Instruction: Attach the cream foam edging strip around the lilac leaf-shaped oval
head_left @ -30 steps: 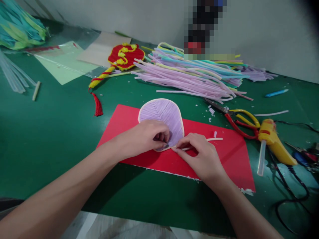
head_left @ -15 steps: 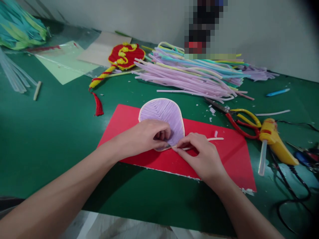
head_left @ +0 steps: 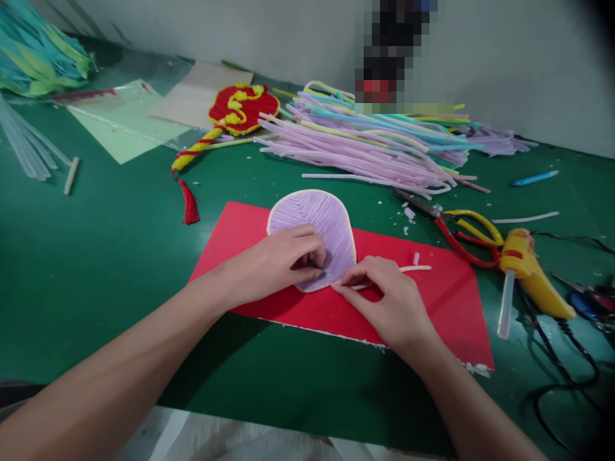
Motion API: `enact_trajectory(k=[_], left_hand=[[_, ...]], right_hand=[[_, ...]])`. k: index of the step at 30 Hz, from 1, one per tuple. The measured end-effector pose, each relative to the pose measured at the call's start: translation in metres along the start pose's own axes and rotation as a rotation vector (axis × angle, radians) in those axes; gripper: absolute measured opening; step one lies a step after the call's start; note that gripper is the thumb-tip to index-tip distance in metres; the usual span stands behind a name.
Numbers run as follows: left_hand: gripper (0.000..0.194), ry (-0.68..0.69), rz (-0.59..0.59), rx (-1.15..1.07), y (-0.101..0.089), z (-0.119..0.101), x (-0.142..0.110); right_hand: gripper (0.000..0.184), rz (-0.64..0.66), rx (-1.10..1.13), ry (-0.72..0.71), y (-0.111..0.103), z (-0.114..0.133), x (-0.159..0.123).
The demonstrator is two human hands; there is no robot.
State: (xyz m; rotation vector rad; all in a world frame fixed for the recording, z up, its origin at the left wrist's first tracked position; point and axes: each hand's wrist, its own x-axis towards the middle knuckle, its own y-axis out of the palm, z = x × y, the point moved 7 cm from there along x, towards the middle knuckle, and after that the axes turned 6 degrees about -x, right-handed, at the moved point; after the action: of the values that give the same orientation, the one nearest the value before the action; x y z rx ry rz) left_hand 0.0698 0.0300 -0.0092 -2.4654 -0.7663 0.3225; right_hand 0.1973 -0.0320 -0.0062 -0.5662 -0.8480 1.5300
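Observation:
A lilac fan-shaped piece (head_left: 317, 221) with a cream border lies on a red sheet (head_left: 432, 301) in the middle of the green table. My left hand (head_left: 276, 262) rests on its lower edge with the fingers curled and pinched against the rim. My right hand (head_left: 384, 301) is just to the right, fingers closed on a thin cream strip (head_left: 413, 268) that runs from the fan's lower edge out over the red sheet.
A heap of lilac and coloured strips (head_left: 365, 144) lies behind. A finished red-and-yellow fan with a tassel (head_left: 240, 109) lies at the back left. Scissors (head_left: 456, 230) and a yellow glue gun (head_left: 526, 272) with its cable are on the right. Clear sticks (head_left: 26, 144) lie far left.
My left hand's fingers have shifted slightly along the fan's lower edge. My right hand and the strip have hardly moved.

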Motion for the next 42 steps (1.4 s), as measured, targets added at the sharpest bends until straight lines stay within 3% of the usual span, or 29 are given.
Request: enact_trajectory(k=[8, 42], left_hand=[[0.008, -0.045, 0.007, 0.001, 0.0003, 0.0009, 0.0027], [0.014, -0.003, 0.004, 0.045, 0.0021, -0.0035, 0.0061]], right_hand=[[0.008, 0.004, -0.002, 0.007, 0.0006, 0.0004, 0.0002], [0.011, -0.024, 0.009, -0.041, -0.0004, 0.0027, 0.0005]])
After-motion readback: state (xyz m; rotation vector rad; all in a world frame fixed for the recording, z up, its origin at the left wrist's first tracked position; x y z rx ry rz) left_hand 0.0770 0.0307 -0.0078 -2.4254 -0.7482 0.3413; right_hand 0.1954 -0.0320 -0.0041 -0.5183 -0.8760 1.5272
